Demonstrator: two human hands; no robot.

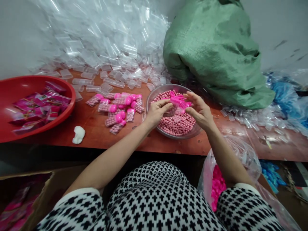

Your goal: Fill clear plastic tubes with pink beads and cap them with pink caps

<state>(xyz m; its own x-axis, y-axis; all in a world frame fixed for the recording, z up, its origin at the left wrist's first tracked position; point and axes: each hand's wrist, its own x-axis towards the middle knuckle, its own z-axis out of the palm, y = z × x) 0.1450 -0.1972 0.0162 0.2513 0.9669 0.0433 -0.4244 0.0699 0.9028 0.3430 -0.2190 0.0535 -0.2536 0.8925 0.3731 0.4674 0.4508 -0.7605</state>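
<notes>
My left hand (157, 112) is closed on a small clear plastic bottle (171, 110), tilted over the bowl and partly hidden by my fingers. Facing it, my right hand (201, 112) has its thumb and fingers curved and apart, close to several bright pink caps (184, 105). Whether a fingertip touches a cap I cannot tell. Beneath both hands stands a round clear bowl (192, 134) of pink beads (176, 126), with the caps lying on top. Left of the bowl, filled bottles with pink caps (122, 101) lie in a loose group on the table.
A red basin (72, 106) with pink packets stands at the left, near a white wad (78, 134). Empty clear tubes (115, 83) are heaped behind. A green sack (211, 51) rises at back right. Below the table's front edge hangs a plastic bag (207, 173) of pink pieces.
</notes>
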